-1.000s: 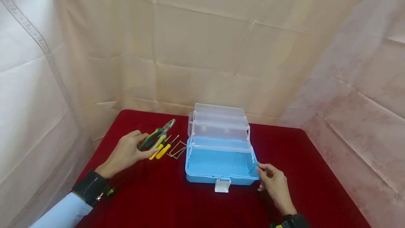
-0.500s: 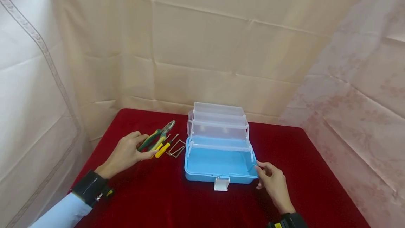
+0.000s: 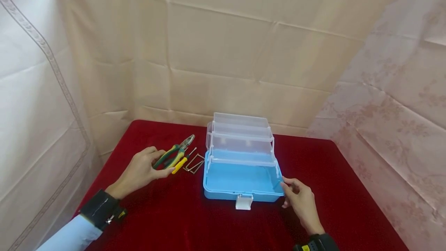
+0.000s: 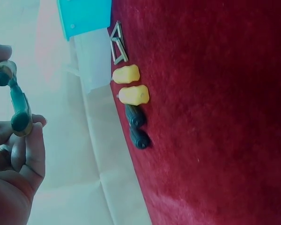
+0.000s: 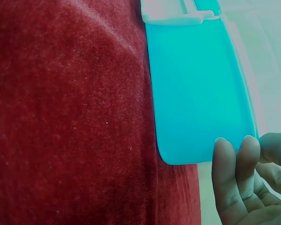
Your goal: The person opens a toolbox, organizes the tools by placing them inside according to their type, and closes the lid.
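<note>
Head view finds the left hand (image 3: 141,167) pinching green-and-yellow pliers (image 3: 182,148) above the table (image 3: 167,212), left of the open blue toolbox (image 3: 244,177), whose near right edge the right hand (image 3: 304,204) pinches. Step in hand, as judged: transfer of the raised pliers; the next move appears to call for carrying them rightward past the yellow-handled screwdriver (image 3: 179,165).

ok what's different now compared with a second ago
The left hand and the pliers it holds shifted slightly right, toward the blue box, hiding more of the yellow screwdrivers from the head view. Nothing was let go. The right hand stayed at the box's corner; the box stayed open.
</note>
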### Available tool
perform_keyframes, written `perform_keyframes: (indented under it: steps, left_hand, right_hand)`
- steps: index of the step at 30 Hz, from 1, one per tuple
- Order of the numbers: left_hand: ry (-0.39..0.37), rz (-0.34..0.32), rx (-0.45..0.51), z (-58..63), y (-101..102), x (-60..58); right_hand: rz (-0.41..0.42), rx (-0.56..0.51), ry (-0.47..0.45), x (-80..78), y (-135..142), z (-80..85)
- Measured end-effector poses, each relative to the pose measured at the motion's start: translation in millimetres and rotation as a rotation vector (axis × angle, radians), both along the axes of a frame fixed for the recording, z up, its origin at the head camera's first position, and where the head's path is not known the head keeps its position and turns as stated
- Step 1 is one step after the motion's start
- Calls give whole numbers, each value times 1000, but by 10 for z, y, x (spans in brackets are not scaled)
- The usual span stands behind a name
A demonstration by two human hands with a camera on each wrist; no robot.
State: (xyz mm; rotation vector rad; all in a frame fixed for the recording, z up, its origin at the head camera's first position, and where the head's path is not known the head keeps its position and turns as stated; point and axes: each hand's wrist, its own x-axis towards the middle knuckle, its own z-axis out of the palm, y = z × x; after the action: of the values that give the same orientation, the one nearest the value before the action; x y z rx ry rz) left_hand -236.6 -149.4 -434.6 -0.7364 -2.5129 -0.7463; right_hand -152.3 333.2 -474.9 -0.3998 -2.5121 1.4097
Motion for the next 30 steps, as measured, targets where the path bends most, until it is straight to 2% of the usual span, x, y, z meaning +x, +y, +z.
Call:
perform_keyframes:
  steps: [6, 11, 23, 30]
  left_hand:
    - [-75, -17, 7, 7, 88, 19]
    - [-101, -26, 15, -15, 126, 55]
    - [-75, -47, -2, -43, 162, 99]
    - [-57, -54, -13, -21, 178, 121]
  right_hand:
    - [-5, 11, 19, -6, 9, 10]
    - [-2, -3, 13, -3, 0, -1]
    - [-17, 2, -16, -4, -10, -26]
    - [-22, 6, 8, -2, -12, -37]
